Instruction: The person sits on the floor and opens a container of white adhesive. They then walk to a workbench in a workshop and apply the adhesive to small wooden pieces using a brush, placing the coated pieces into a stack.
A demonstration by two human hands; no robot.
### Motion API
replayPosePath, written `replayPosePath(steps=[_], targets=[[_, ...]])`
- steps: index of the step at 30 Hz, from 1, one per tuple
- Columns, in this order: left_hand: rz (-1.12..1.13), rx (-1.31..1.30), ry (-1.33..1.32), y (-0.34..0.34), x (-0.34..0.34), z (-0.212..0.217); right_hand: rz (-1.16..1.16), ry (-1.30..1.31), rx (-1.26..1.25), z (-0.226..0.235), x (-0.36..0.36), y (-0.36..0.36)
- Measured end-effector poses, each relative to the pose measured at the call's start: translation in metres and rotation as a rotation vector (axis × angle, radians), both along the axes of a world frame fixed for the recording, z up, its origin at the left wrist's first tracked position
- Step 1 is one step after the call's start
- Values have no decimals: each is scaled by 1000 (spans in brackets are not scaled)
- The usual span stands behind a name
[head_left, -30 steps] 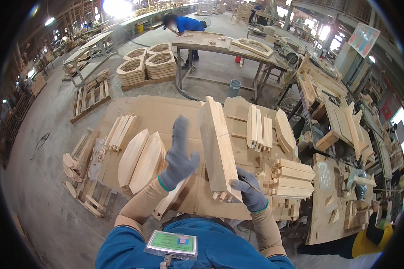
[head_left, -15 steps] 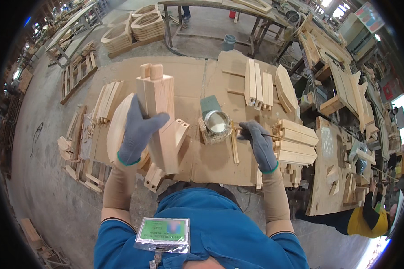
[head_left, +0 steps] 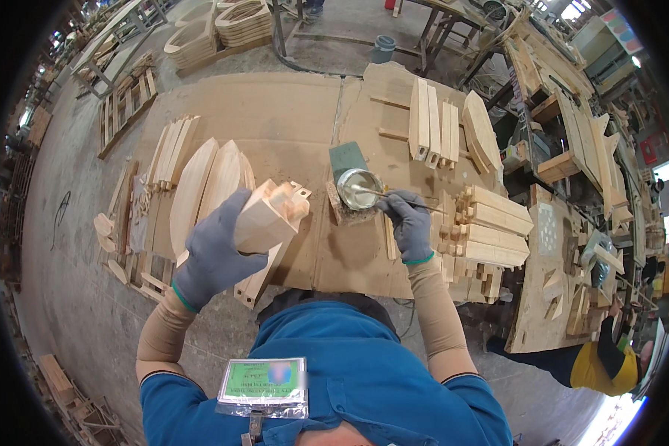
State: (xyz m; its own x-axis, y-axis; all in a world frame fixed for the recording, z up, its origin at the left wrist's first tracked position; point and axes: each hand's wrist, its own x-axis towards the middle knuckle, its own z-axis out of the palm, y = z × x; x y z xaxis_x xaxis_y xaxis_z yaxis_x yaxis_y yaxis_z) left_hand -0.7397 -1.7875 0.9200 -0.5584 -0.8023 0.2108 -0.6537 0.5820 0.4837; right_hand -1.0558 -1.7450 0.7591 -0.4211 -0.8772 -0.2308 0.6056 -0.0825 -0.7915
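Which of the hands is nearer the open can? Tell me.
The right. The right hand is close by, right of the can, holding a thin stick; the left hand is farther left, gripping a wooden piece.

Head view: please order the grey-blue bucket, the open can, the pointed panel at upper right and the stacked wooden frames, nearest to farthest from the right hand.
From the right hand:
1. Open can: on its left.
2. Pointed panel: upper right.
3. Grey-blue bucket: top centre.
4. Stacked wooden frames: upper left.
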Motion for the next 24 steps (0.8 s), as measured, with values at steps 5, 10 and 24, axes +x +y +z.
replayPosePath(steps=[5, 10, 24], targets=[[-119, -140, -161, -10, -18, -11, -41, -89, -62, -20, -14, 2], [-223, -209, -292, -25, -38, -20, -72, -255, 9, -26, -20, -5], [-359, -405, -311, -26, -48, -10, 198, 7, -41, 115, 6, 23]])
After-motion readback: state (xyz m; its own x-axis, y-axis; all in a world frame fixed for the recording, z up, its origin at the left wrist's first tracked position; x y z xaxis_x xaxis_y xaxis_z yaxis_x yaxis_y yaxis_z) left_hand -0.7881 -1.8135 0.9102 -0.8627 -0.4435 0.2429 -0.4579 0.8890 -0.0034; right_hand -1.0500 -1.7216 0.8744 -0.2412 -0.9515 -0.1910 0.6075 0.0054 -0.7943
